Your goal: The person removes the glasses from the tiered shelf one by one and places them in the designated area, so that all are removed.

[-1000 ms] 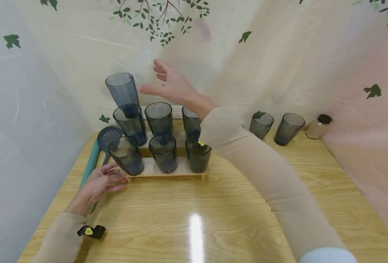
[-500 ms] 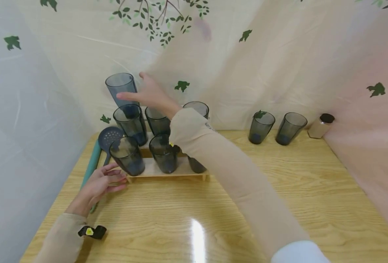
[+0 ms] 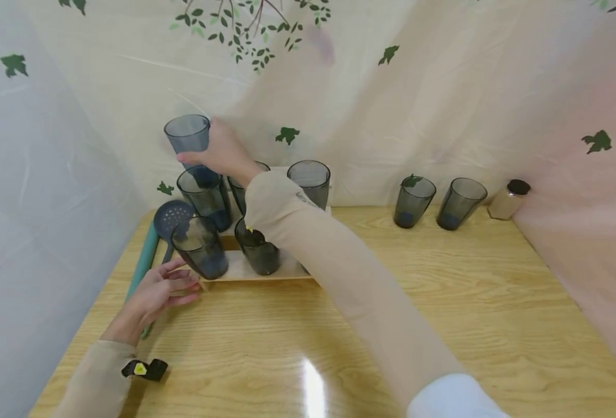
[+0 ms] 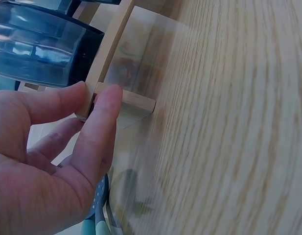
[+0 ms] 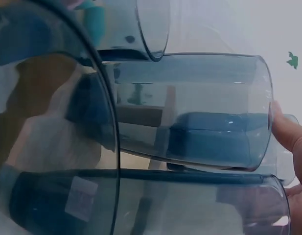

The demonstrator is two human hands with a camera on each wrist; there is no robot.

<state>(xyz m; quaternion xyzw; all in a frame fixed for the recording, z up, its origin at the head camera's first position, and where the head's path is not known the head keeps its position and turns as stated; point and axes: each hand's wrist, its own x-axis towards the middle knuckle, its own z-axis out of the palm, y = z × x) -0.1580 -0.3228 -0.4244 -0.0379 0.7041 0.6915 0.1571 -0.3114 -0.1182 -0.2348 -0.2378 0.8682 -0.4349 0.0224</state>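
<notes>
A stepped wooden rack [image 3: 241, 268] carries smoked drinking glasses in rows. My left hand [image 3: 156, 293] is at its front left corner; in the left wrist view its thumb and finger pinch the board above the rack's leg [image 4: 137, 104]. At the back left stands a bluish glass [image 3: 186, 129], the tallest in view. My right hand [image 3: 223, 152] grips that glass, thumb across the front and fingers behind. Nearer glasses overlap it in the right wrist view, where part of the right hand [image 5: 293, 147] shows at the right edge. My right sleeve hides the front right glass.
A dark slotted spoon [image 3: 173, 218] and a teal-handled tool [image 3: 144, 260] lie left of the rack. Two more glasses [image 3: 414, 203] and a black-capped jar [image 3: 508, 200] stand at the back right. A leaf-printed cloth [image 3: 360, 116] hangs behind the wooden table [image 3: 391, 278].
My right hand has moved left and slightly down to the back left glass and closed round it. The left hand has stayed at the rack's corner.
</notes>
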